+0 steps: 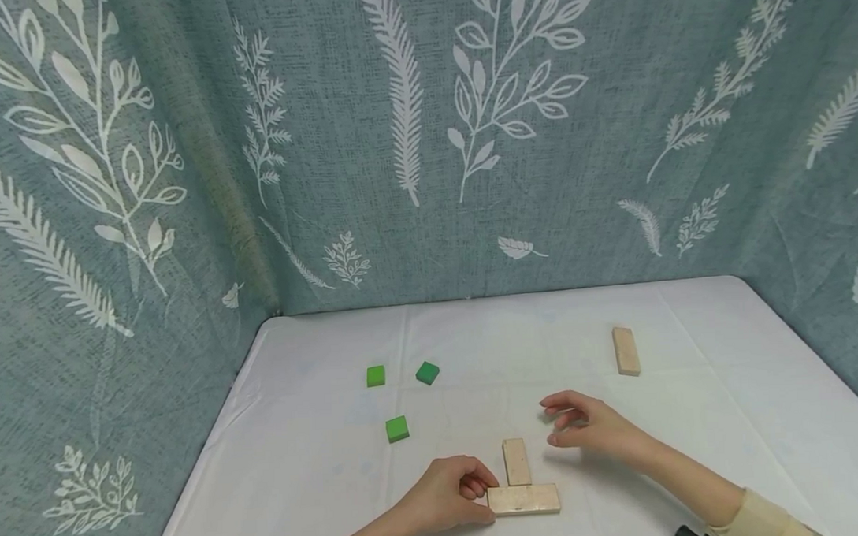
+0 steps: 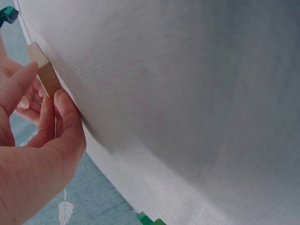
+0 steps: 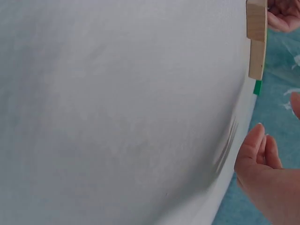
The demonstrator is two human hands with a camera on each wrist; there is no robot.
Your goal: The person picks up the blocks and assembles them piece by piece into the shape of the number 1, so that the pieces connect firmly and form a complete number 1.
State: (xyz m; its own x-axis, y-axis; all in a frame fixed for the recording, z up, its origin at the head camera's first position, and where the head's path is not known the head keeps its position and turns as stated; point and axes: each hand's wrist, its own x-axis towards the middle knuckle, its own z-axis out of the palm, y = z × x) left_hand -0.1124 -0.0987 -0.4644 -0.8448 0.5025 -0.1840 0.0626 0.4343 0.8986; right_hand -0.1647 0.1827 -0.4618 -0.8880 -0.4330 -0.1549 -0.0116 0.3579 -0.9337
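Note:
A pale wooden block (image 1: 525,500) lies crosswise on the table near the front, and my left hand (image 1: 447,492) pinches its left end between thumb and fingers. The left wrist view shows the same grip on the block (image 2: 46,72) from close by. Touching its far long side, a second wooden block (image 1: 517,462) points away from me, so the two form an upside-down T. My right hand (image 1: 583,422) hovers to the right of them, its fingers loosely bent and holding nothing. In the right wrist view that hand (image 3: 267,173) is apart from both blocks.
Three green blocks lie beyond my left hand: a light one (image 1: 376,376), a darker one (image 1: 427,373) and a nearer one (image 1: 397,428). Another wooden block (image 1: 627,351) is at the far right. A leaf-patterned curtain (image 1: 443,252) borders the white-covered table (image 1: 307,430).

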